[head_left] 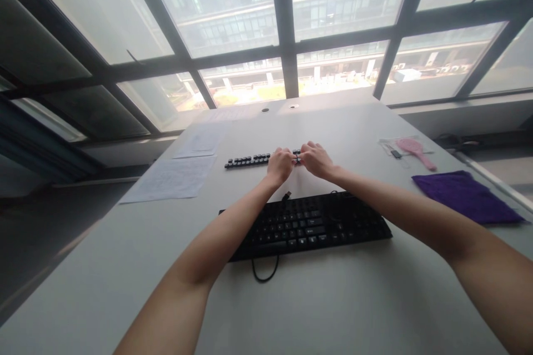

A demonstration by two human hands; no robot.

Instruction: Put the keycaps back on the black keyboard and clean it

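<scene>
Two short rows of loose black keycaps [246, 161] stand on the white table beyond the keyboard. My left hand [281, 164] is closed at the right part of these rows and covers some of the caps. Close beside it, my right hand [315, 159] has its fingers drawn together at the right end. A few keycaps [296, 154] show between the two hands, with fingertips against them. Nearer to me lies a black keyboard [308, 227], partly hidden under my left forearm. Its dark middle-right part shows little detail.
A cable plug [287, 196] and a cable loop [265, 279] stick out from the keyboard's edges. Paper sheets [175, 177] lie at the left. To the right are a pink hand mirror [412, 148], a clear bag [391, 147] and a purple cloth [466, 197]. Windows rise behind the table [353, 299].
</scene>
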